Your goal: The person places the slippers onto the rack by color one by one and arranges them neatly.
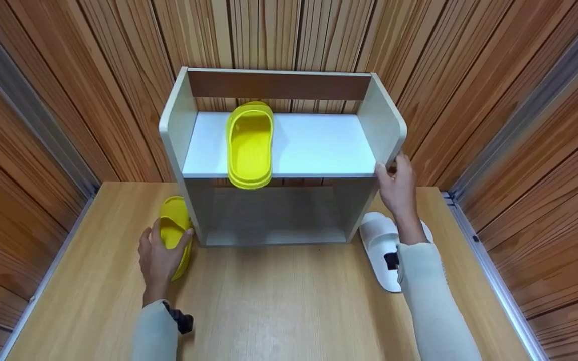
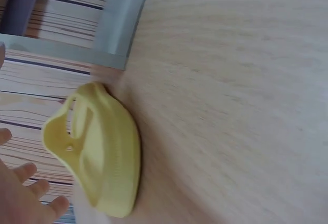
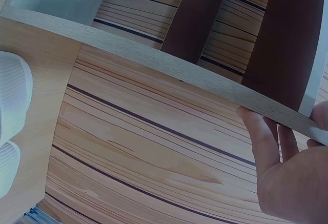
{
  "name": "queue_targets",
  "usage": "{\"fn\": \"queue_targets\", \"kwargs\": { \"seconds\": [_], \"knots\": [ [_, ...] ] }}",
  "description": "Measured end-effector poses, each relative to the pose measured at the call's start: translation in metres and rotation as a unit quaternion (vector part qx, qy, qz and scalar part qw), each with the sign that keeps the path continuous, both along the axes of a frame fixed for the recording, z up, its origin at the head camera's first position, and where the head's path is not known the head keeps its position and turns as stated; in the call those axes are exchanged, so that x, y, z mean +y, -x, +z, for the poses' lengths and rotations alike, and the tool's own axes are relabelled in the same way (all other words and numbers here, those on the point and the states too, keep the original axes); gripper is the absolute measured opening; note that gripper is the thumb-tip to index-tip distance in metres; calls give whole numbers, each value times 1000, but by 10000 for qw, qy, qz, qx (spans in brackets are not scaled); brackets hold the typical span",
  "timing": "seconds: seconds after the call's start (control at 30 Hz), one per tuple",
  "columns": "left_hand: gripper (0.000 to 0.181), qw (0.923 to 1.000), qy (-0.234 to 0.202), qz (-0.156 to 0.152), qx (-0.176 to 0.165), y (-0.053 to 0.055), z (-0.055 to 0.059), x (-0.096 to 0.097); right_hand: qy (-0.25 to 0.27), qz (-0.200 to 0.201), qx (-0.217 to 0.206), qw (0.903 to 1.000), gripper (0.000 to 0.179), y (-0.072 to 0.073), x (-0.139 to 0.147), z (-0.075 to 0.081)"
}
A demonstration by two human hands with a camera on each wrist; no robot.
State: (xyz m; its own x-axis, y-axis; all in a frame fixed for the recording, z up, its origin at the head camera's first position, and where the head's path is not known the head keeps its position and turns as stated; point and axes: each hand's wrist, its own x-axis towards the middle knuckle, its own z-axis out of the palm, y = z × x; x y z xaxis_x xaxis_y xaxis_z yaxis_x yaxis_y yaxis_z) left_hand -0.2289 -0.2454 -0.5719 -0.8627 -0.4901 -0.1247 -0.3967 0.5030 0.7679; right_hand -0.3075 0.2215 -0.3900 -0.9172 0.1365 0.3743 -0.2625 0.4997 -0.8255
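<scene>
A small two-tier shoe rack (image 1: 314,145) stands against the wall, with one yellow clog (image 1: 250,150) on its upper board. Left of the rack, a second yellow clog (image 1: 172,206) sits on the wooden surface. My left hand (image 1: 159,258) hovers over it in the head view, fingers spread; the left wrist view shows those fingers (image 2: 39,188) apart from the clog (image 2: 120,162). On the other side, my right hand (image 1: 400,193) grips the edge of the rack's right side panel (image 3: 154,55), thumb at the front and fingers on the outer face.
A pair of white slides (image 1: 380,238) lies right of the rack, partly hidden under my right forearm. Wood-panelled walls (image 1: 535,165) close in the back and both sides, with metal strips (image 1: 494,291) along the floor edges. The rack's lower board (image 1: 274,215) sits near the floor.
</scene>
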Motion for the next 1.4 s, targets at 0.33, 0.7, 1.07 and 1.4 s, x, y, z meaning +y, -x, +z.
{"fn": "queue_targets", "kwargs": {
  "seconds": [0.33, 0.7, 1.07, 1.4],
  "knots": [
    [93, 9995, -161, 241, -105, 16, -8, -4, -2, 12, 125, 9999, 45, -1, -2, -1],
    [106, 9972, -228, 511, -502, 33, -14, -10, 59, 31, 188, 9998, 44, 2, -4, -3],
    [99, 9963, -413, 547, -516, 42, -11, -6, 101, -14, 92, 9999, 44, -3, 2, -3],
    [89, 9943, -456, 684, -686, 45, -13, -3, 29, -83, -6, 10000, 45, -2, 0, -2]
  ]
}}
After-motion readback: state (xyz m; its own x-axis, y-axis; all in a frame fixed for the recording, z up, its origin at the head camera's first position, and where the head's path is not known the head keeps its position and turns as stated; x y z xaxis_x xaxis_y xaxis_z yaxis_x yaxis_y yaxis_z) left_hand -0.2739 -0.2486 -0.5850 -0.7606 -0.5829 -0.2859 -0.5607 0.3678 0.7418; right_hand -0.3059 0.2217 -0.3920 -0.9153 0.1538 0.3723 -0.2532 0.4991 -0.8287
